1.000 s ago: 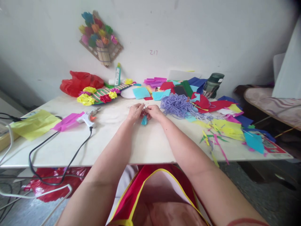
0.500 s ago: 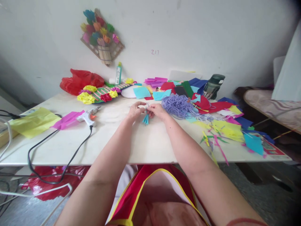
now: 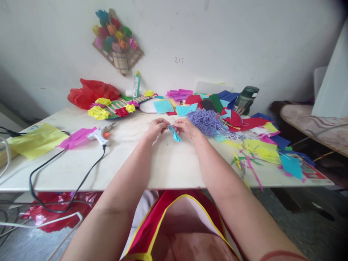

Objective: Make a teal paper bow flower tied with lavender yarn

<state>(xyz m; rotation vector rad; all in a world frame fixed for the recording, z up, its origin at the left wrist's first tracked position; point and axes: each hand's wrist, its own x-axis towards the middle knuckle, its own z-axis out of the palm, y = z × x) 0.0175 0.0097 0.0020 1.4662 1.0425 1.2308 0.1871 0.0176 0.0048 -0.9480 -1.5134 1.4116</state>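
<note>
Both my hands meet over the middle of the white table (image 3: 174, 170). My left hand (image 3: 156, 127) and my right hand (image 3: 185, 127) each pinch the top of a small teal paper tassel (image 3: 175, 134), which hangs tilted between them just above the tabletop. A thin pale thread seems to run between my fingertips at the tassel's top. A heap of lilac yarn (image 3: 205, 121) lies just right of my right hand.
A white glue gun (image 3: 100, 135) with a black cord lies left of my hands, by pink (image 3: 77, 137) and yellow paper (image 3: 34, 140). Coloured paper scraps (image 3: 262, 146) cover the right side. A glue bottle (image 3: 136, 85), red bag (image 3: 89, 93), paper-flower piece (image 3: 115, 107) and green flask (image 3: 246, 98) stand at the back.
The tassel has swung from hanging straight down to tilting toward the right. Both hands shifted slightly, fingers working at its top.
</note>
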